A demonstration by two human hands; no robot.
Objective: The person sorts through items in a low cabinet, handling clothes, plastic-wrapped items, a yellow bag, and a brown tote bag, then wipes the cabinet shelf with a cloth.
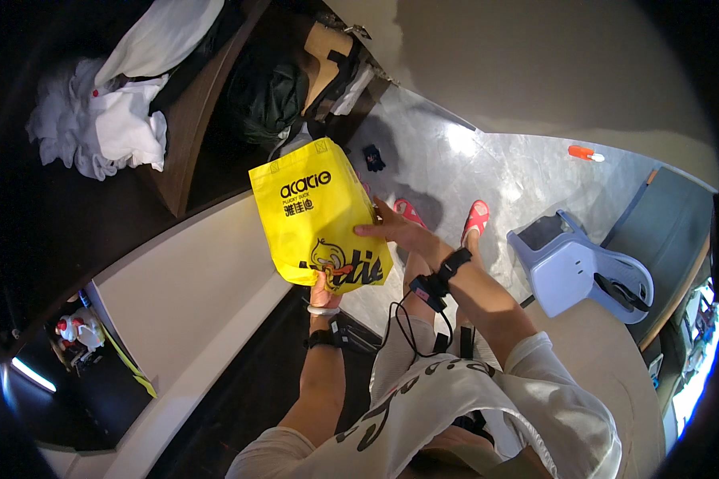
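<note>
Left hand [323,294]: closed on the lower edge of the yellow bag, thumb on the printed face, white band at the wrist. Right hand [387,225]: grasping the same bag's right side, thumb on the face, other fingers partly hidden at the edge.

Yellow bag [319,207]: one, dark lettering and a cartoon bird on its face; held up in front of the body, top edge away from the wearer, close to the shelving. Probably light and soft, a fabric-like sheet that creases and sags readily; not likely fragile, perhaps slightly slick. Contents, if any, cannot be told. Best hold: the top corners, where stitched squares suggest reinforcement, or one side and the base.

Shelving [201,100]: dark brown, bearing white cloth [124,120], crumpled, and a black bundle [272,92], glossy.

Panel [208,287]: pale, below the shelving.

Floor [439,112]: grey, mottled, glossy under a light. On it: red slippers [477,219], worn; a small dark item [373,157], kind unclear; a blue-grey chair [563,271], plastic-looking, at right
</note>
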